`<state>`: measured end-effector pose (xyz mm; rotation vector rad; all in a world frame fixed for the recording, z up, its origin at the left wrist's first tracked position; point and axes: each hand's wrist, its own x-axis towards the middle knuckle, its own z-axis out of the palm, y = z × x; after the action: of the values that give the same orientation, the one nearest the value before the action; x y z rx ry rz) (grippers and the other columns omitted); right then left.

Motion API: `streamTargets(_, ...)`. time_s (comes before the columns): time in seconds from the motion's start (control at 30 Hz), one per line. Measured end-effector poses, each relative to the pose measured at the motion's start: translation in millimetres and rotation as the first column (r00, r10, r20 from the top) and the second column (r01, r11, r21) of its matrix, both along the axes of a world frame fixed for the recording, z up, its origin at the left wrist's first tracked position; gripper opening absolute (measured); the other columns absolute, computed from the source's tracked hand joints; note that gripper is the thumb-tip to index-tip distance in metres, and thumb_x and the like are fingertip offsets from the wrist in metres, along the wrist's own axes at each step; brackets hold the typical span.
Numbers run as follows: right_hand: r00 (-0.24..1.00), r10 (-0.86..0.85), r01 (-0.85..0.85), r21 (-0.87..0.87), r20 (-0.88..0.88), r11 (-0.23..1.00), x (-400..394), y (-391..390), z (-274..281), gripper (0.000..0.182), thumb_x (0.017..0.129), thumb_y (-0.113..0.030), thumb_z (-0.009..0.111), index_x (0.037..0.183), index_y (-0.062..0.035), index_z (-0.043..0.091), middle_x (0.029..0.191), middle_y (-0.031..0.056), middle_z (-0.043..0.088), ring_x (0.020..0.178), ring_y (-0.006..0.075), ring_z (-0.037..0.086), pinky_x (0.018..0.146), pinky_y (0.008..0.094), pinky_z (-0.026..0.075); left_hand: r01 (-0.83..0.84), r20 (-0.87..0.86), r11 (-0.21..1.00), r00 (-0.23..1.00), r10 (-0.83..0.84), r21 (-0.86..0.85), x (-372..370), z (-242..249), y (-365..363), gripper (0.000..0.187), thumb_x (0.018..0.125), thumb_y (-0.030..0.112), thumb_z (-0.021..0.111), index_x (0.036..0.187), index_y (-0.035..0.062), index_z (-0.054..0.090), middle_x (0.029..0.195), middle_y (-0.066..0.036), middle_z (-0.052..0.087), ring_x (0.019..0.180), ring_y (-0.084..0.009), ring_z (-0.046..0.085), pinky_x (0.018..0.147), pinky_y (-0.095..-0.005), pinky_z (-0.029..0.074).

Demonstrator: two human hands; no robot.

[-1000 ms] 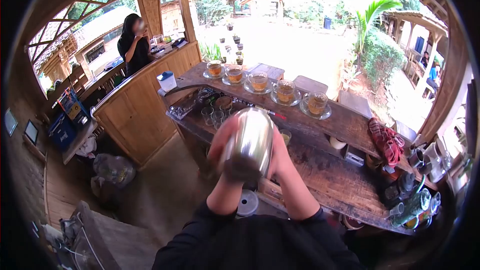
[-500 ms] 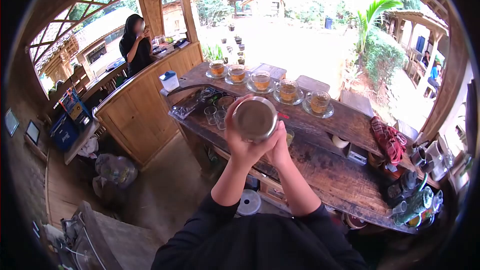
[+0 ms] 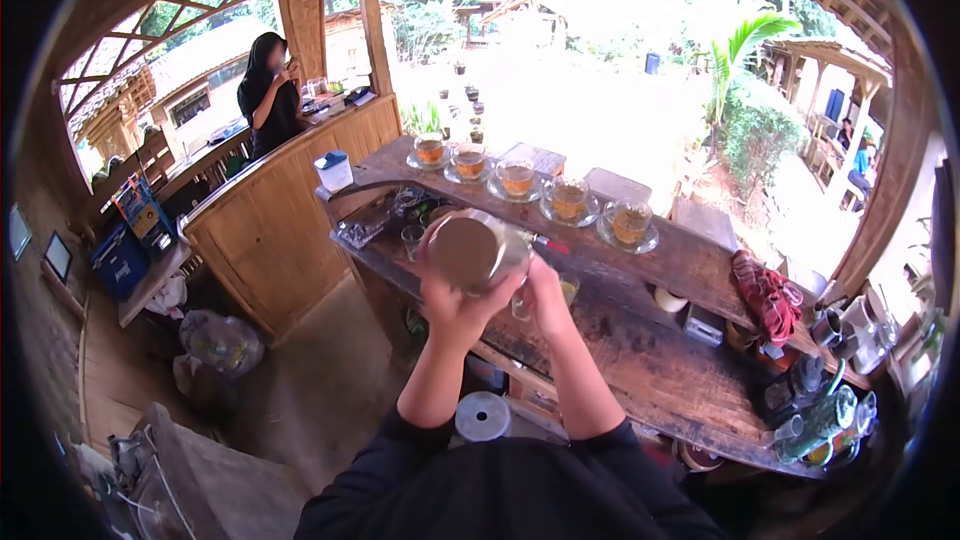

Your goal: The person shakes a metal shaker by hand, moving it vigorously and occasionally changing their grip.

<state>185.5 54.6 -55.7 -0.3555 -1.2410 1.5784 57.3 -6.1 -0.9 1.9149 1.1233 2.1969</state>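
Note:
A glass jar with a round metal lid (image 3: 468, 252) is held up over the wooden counter (image 3: 650, 360), its lid facing the camera. Around the jar's left and near side, my left hand (image 3: 452, 305) is closed. My right hand (image 3: 543, 290) touches the jar's right side, its fingers partly hidden behind the glass and blurred. Beyond the jar, several glass cups of amber drink, such as the rightmost cup (image 3: 631, 224), stand on saucers along the raised shelf (image 3: 690, 265). A small glass (image 3: 569, 288) shows just right of my right hand.
A white-and-blue container (image 3: 334, 171) stands at the shelf's left end. On the right lie a red cloth (image 3: 768, 298) and a green glass vessel (image 3: 820, 428). A stool (image 3: 482, 416) is below the counter. Another person (image 3: 268, 100) stands behind the left counter.
The jar has moved left and tilted, showing more of its glass side. My right hand has shifted toward the jar's right side, farther from my left hand. The camera view has moved slightly.

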Motion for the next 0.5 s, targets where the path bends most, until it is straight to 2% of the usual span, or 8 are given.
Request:
streamTargets(0.07, 0.982, -0.140, 0.078, 0.410, 0.124, 0.909, 0.9, -37.0, 42.0, 0.071, 0.091, -0.051, 0.052, 0.135, 0.0035, 0.041, 0.128, 0.0159, 0.050, 0.119, 0.0240, 0.047, 0.097, 0.0345, 0.040, -0.240, 0.023, 0.935, 0.970, 0.242, 0.260, 4.6, 15.5, -31.9, 0.097, 0.060, 0.037, 0.087, 0.136, 0.0057, 0.034, 0.115, -0.009, 0.049, 0.103, -0.0239, 0.052, 0.088, -0.0371, 0.044)
streamTargets(0.13, 0.991, -0.104, 0.018, 0.693, 0.082, 0.721, 1.9, -61.5, 79.3, 0.080, 0.083, -0.053, 0.062, 0.135, 0.0046, 0.041, 0.132, 0.0193, 0.045, 0.123, 0.0274, 0.044, 0.099, 0.0373, 0.038, 0.019, 0.063, 0.479, 0.986, -0.155, 0.878, 4.5, 30.9, -43.1, 0.095, 0.060, 0.038, 0.087, 0.134, 0.0068, 0.037, 0.117, -0.010, 0.053, 0.104, -0.0258, 0.053, 0.093, -0.0430, 0.042)
streamTargets(0.2, 0.997, -0.021, -0.050, 0.808, 0.077, 0.587, 7.6, -63.3, 90.5, 0.092, 0.073, -0.056, 0.071, 0.137, 0.0024, 0.040, 0.139, 0.0212, 0.034, 0.127, 0.0315, 0.040, 0.103, 0.0411, 0.032, 0.171, -0.087, 0.367, 0.968, -0.236, 0.914, 12.1, 49.6, -70.3, 0.101, 0.055, 0.056, 0.084, 0.133, 0.0116, 0.038, 0.123, -0.010, 0.049, 0.109, -0.0295, 0.050, 0.091, -0.0474, 0.041)
streamTargets(0.27, 0.977, -0.202, 0.079, 0.764, 0.068, 0.640, 13.6, -52.2, 73.8, 0.090, 0.073, -0.054, 0.072, 0.138, 0.0005, 0.040, 0.138, 0.0190, 0.036, 0.127, 0.0296, 0.040, 0.103, 0.0396, 0.033, 0.334, -0.229, 0.541, 0.940, -0.254, 0.771, -1.4, 40.0, -52.0, 0.107, 0.053, 0.058, 0.085, 0.136, 0.0129, 0.036, 0.124, -0.010, 0.048, 0.112, -0.0294, 0.047, 0.090, -0.0485, 0.042)
streamTargets(0.3, 0.984, -0.178, 0.140, 0.548, 0.017, 0.825, 9.8, -41.0, 54.8, 0.084, 0.077, -0.050, 0.071, 0.138, -0.0003, 0.041, 0.132, 0.0140, 0.044, 0.124, 0.0259, 0.044, 0.101, 0.0364, 0.035, 0.228, -0.220, 0.813, 0.967, -0.126, 0.536, -16.2, 20.7, -44.9, 0.100, 0.058, 0.053, 0.084, 0.135, 0.0098, 0.037, 0.120, -0.010, 0.051, 0.110, -0.0256, 0.049, 0.090, -0.0451, 0.042)
streamTargets(0.37, 0.999, -0.044, 0.045, 0.113, -0.012, 0.993, 14.4, -13.7, 5.4, 0.073, 0.085, -0.044, 0.065, 0.138, -0.0006, 0.040, 0.125, 0.0071, 0.051, 0.119, 0.0212, 0.048, 0.100, 0.0334, 0.036, -0.141, -0.288, 0.945, 0.930, 0.229, 0.296, -0.3, 22.7, -7.1, 0.067, 0.066, 0.021, 0.080, 0.120, -0.0027, 0.048, 0.119, -0.017, 0.054, 0.109, -0.0274, 0.053, 0.094, -0.0372, 0.043)
streamTargets(0.4, 0.995, -0.101, 0.101, -0.028, 0.008, 0.995, 15.3, -5.1, -13.1, 0.071, 0.087, -0.042, 0.064, 0.138, -0.0004, 0.039, 0.124, 0.0059, 0.051, 0.119, 0.0204, 0.048, 0.100, 0.0328, 0.037, 0.327, 0.207, 0.944, 0.921, -0.330, 0.049, 8.7, 1.2, 13.9, 0.071, 0.069, 0.027, 0.079, 0.124, -0.0023, 0.044, 0.120, -0.017, 0.054, 0.111, -0.0267, 0.052, 0.095, -0.0369, 0.042)
streamTargets(0.5, 0.964, -0.267, 0.244, 0.400, 0.003, 0.883, 9.6, -35.9, 29.4, 0.077, 0.082, -0.040, 0.070, 0.139, -0.0009, 0.036, 0.131, 0.0107, 0.045, 0.123, 0.0222, 0.044, 0.101, 0.0375, 0.036, 0.179, 0.108, 0.959, 0.972, -0.206, 0.219, 0.6, 7.3, -22.4, 0.098, 0.062, 0.040, 0.085, 0.135, 0.0019, 0.032, 0.125, -0.014, 0.049, 0.114, -0.0273, 0.050, 0.098, -0.0401, 0.039)
